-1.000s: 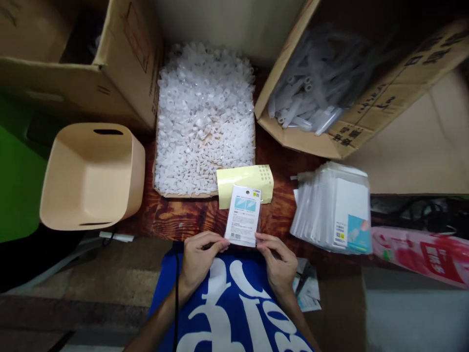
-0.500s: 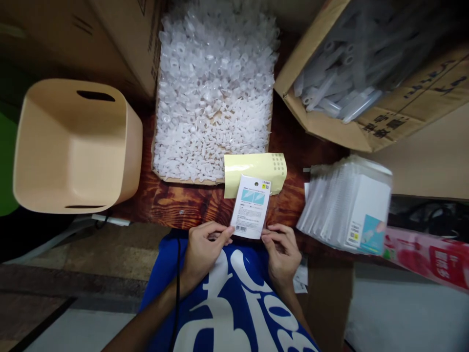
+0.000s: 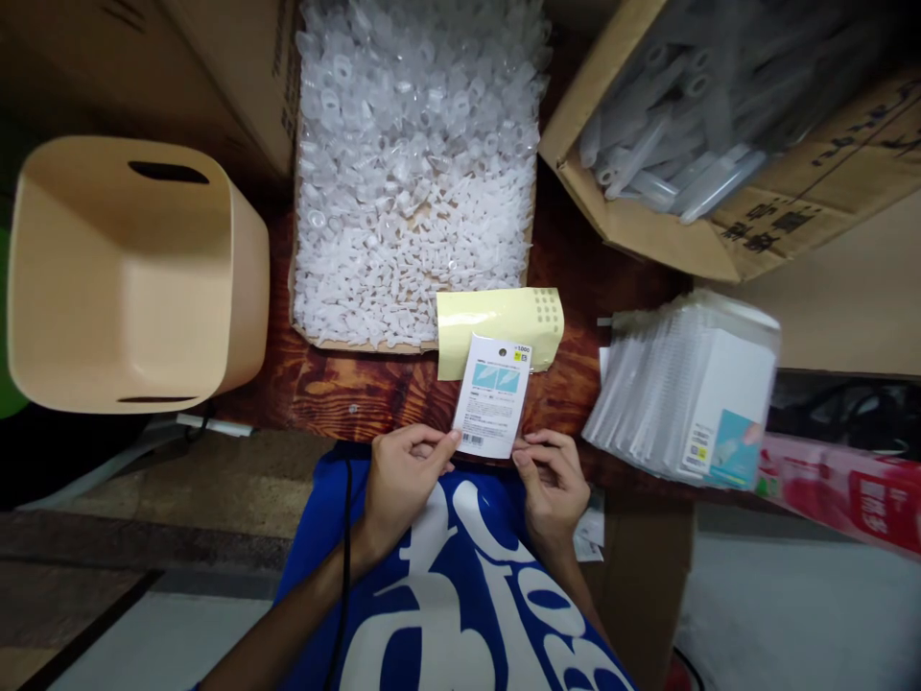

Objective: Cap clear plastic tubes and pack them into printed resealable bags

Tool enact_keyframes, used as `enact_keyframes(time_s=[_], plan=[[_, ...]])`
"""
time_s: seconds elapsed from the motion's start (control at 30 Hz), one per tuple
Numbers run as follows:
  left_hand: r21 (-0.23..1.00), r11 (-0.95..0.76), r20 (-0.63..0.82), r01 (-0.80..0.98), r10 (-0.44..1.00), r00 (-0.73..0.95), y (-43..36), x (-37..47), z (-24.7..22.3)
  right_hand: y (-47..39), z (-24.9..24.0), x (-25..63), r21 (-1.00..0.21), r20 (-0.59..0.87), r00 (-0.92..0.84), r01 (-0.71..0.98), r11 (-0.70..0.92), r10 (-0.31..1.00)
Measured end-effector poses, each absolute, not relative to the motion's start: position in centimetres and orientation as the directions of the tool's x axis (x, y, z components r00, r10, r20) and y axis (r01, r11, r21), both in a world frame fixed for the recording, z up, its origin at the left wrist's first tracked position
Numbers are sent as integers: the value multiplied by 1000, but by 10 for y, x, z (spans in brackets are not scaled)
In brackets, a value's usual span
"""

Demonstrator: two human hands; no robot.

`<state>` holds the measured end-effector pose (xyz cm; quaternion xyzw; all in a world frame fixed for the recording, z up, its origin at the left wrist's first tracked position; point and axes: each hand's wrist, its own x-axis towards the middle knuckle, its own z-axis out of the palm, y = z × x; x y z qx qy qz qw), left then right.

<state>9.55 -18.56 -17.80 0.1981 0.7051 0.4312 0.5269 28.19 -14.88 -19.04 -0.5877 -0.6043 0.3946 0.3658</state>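
Note:
A white printed packaging card (image 3: pixel 493 398) with two blue pictures, a barcode and a round hang hole lies at the table's front edge. My left hand (image 3: pixel 412 480) pinches its lower left corner between thumb and fingers. At the lower right corner, the curled fingers of my right hand (image 3: pixel 554 489) close on the card's edge; whether a clear sleeve surrounds it I cannot tell. The card's top overlaps a yellow sheet (image 3: pixel 482 317) with grey round stickers at its right end.
Behind lies a shallow cardboard tray (image 3: pixel 345 345) heaped with small white and clear plastic pieces. A beige bin (image 3: pixel 248 297) stands left. On the right are a stack of sleeved cards (image 3: pixel 648 393) and an open carton (image 3: pixel 611 216) of translucent tubes.
The view has shifted slightly, so the table things sit a little higher. Both hands keep nearly the same hold at the card's lower corners.

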Motion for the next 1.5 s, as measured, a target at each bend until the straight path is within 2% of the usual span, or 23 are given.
enact_keyframes(time_s=[0.57, 0.77, 0.93, 1.0, 1.13, 1.33, 1.5], plan=[[794, 605, -574, -50, 721, -387, -183, 99, -182, -147, -184, 279, -919, -132, -29, 378, -111, 991], [778, 606, -616, -165, 685, -390, -186, 99, -181, -144, -183, 278, -929, -138, -61, 355, -108, 988], [844, 524, -502, -115, 694, -517, -183, 95, -175, -141, -181, 281, -942, -142, -66, 315, -115, 988], [849, 522, -497, -79, 741, -451, -178, 94, -174, -141, -181, 282, -949, -144, -67, 293, -118, 987], [822, 566, -566, -62, 800, -202, -163, 98, -174, -141, -181, 286, -957, -144, -98, 268, -113, 985], [750, 602, -650, -275, 749, -131, -152, 102, -171, -132, -178, 288, -976, -185, -156, 147, -162, 970], [736, 617, -655, -279, 753, -65, -155, 98, -170, -121, -178, 288, -979, -192, -173, 107, -176, 966]])
